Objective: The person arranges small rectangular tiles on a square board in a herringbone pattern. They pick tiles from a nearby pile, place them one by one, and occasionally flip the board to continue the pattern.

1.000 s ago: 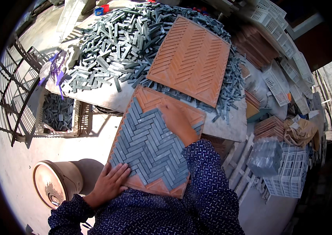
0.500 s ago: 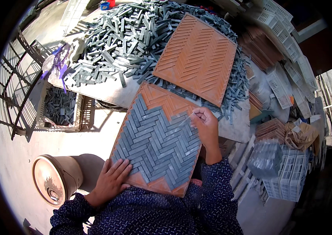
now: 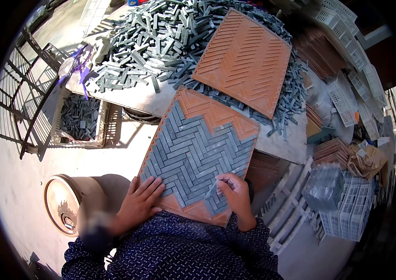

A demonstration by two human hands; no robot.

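A terracotta-coloured grooved mould board lies tilted in front of me, its far end by the table edge. Grey stone strip tiles fill most of it in a herringbone pattern, with bare grooves along the far end and near corners. My left hand rests flat with fingers stretched on the board's near left edge. Over the near right part of the pattern, my right hand is closed in a pinch on a grey strip tile, partly hidden by the fingers.
A large heap of loose strip tiles covers the table, with a second mould board on it. To the left stand a crate of tiles and a round bucket. White plastic crates and a wrapped stack stand right.
My right hand has moved from the board's far right edge to the near right part of the pattern. My left hand stays on the near left edge. The view has shifted slightly.
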